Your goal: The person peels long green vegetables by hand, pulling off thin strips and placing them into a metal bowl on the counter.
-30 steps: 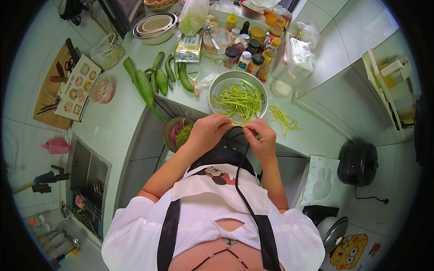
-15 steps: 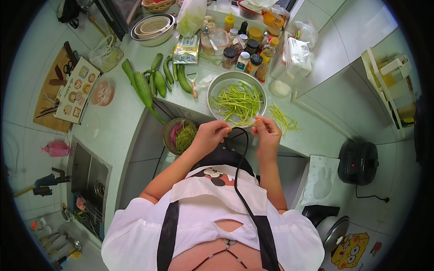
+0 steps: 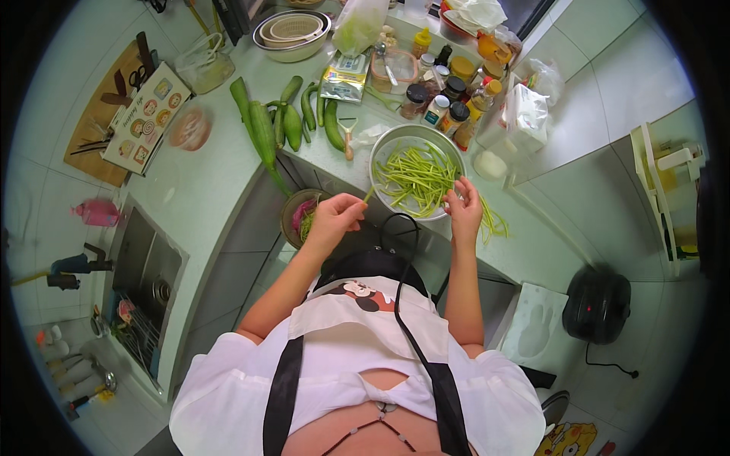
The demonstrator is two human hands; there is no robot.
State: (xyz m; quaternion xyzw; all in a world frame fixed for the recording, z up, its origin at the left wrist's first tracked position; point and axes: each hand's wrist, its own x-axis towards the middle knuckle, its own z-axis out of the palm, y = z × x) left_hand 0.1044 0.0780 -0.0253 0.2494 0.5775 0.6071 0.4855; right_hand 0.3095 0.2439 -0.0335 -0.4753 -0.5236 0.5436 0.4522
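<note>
A round metal bowl (image 3: 373, 176) on the counter holds a heap of thin green stems (image 3: 417, 175). My left hand (image 3: 338, 218) is closed in a pinch, to the left of the bowl's near side. From its fingertips a short green stem (image 3: 369, 194) sticks out toward the bowl. My right hand (image 3: 465, 210) is at the bowl's right near rim, its thumb and fingers a little apart, with fingertips over the stems. More stems (image 3: 494, 223) lie on the counter beside it. Below the left wrist, partly hidden, a small bin (image 3: 290, 215) holds green peelings and something pink.
Long green gourds (image 3: 262, 133) and a peeler (image 3: 348, 138) lie left of the bowl. Behind it stand several jars and bottles (image 3: 436, 110). A black cable (image 3: 415, 247) hangs between my arms. The sink (image 3: 144, 258) is at left, and a black cooker (image 3: 597, 304) at right.
My hands have moved apart: the left went left, keeping a stem piece, and the right went up and right to the bowl's rim. The whole view has shifted and turned slightly.
</note>
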